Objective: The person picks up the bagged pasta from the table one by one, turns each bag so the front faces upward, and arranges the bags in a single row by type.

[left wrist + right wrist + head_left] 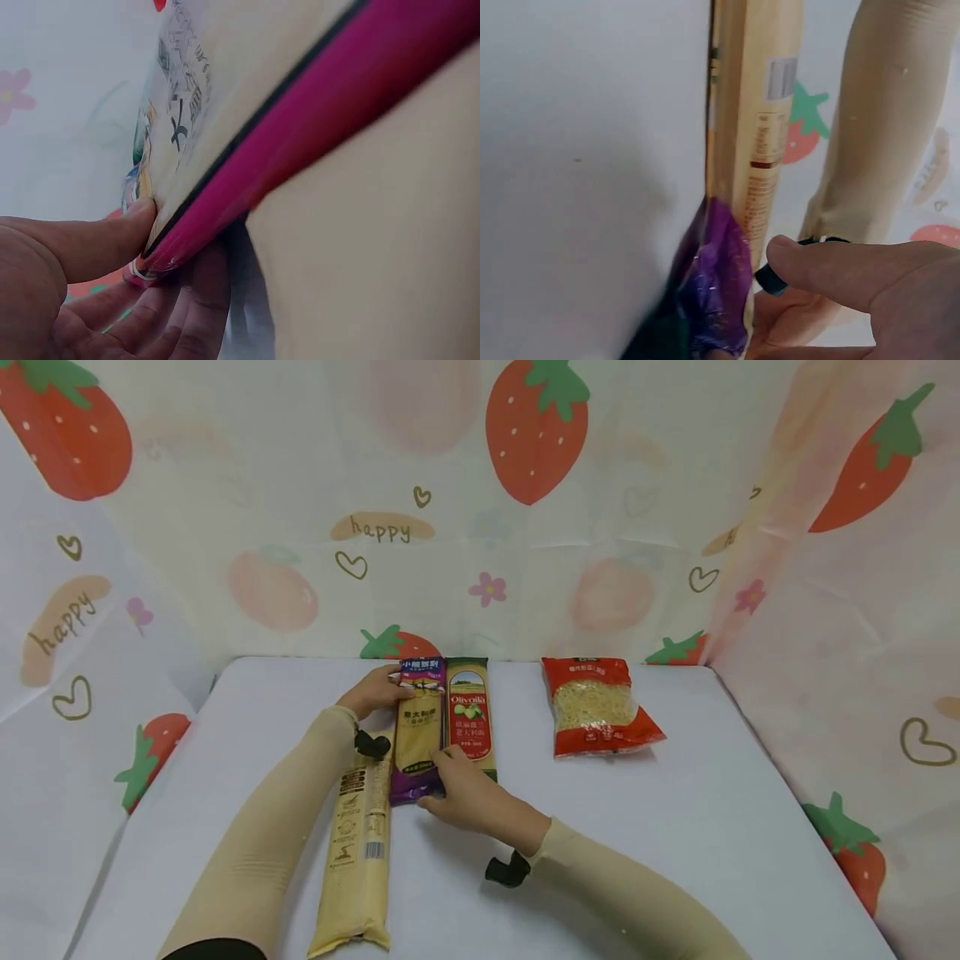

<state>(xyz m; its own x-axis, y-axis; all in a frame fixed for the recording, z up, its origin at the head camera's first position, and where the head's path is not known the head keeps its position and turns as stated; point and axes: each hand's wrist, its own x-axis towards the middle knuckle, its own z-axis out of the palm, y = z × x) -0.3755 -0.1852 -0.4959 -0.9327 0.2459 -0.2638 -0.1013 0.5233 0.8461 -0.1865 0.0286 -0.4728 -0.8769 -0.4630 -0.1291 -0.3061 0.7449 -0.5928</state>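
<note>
A purple spaghetti packet [418,718] with a yellowish front lies toward the back of the table. My left hand [375,691] pinches its upper left edge; in the left wrist view the thumb [112,244] lies on top and the fingers are underneath. At its lower right corner is my right hand [480,797], fingers touching the purple end [720,292] and thumb [817,266] held apart from it. A red and green pasta packet [470,710] lies right beside it. To the lower left, a long beige noodle packet [352,860] lies partly behind my left wrist.
A red bag of pale pasta [592,706] lies farther right, near the back edge. The table [637,827] has a white cover. Strawberry-print cloth [480,577] stands behind and along both sides. A black strap [508,869] sits at my right wrist.
</note>
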